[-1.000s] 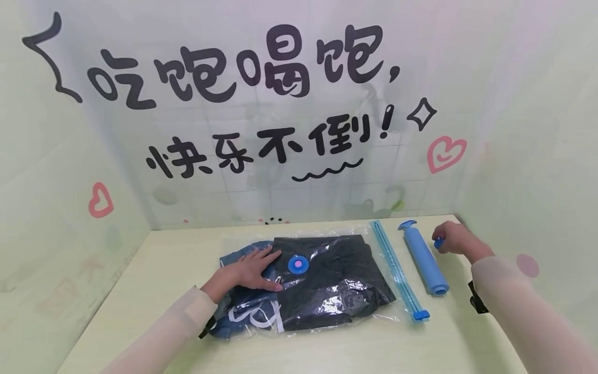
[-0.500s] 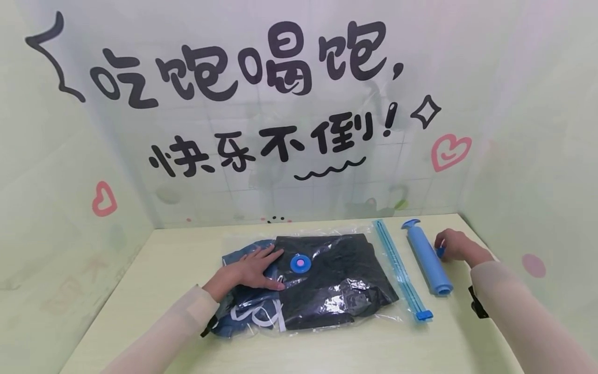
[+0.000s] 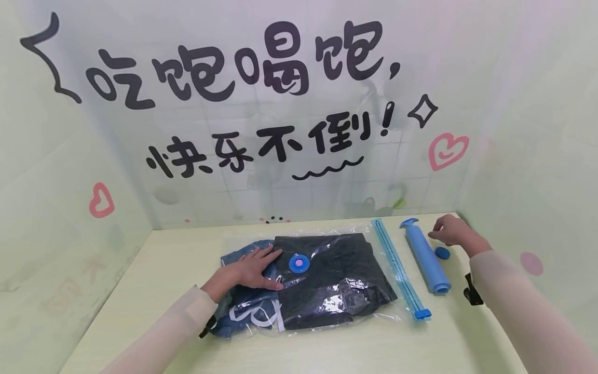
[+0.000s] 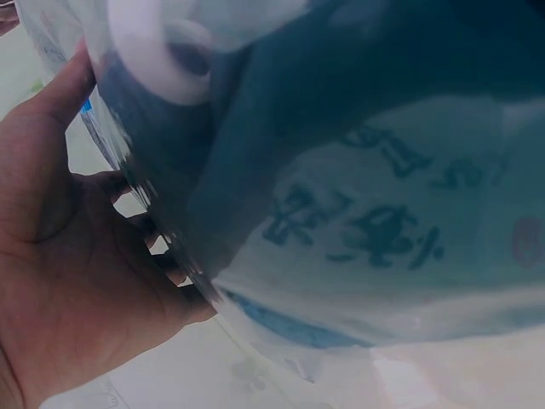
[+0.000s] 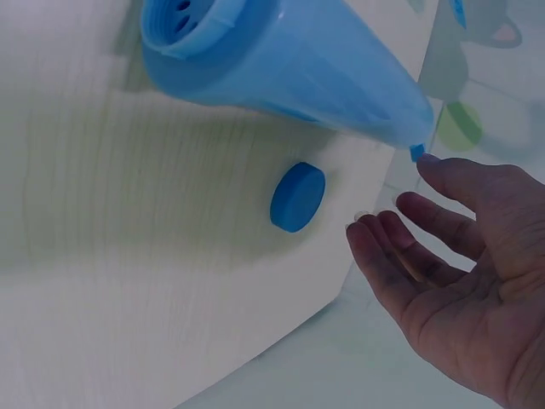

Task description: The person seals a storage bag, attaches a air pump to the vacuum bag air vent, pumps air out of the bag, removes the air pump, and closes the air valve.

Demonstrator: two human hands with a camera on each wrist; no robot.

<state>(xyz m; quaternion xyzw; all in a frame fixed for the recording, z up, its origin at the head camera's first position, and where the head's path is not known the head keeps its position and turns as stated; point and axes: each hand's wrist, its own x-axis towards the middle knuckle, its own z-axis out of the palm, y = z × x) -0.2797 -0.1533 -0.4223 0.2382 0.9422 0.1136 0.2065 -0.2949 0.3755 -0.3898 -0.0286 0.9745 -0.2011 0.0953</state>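
Note:
The left hand rests with spread fingers on a clear plastic bag holding dark and blue folded cloth; a round blue valve is right of its fingertips. In the left wrist view that hand lies against the bag's glossy surface. The right hand is above the table, holding nothing, fingers loosely bent. Just below it lies a round blue cap, beside a light-blue hand pump. The right wrist view shows the hand apart from the cap, its thumb near the pump's far end.
A clear blue zip strip with a blue slider runs along the bag's right edge, between bag and pump. The pale wooden table meets printed curtains at the back and both sides.
The right hand has let go of the blue cap, which now lies on the table right of the pump, and has lifted away toward the back. The left hand stays on the bag.

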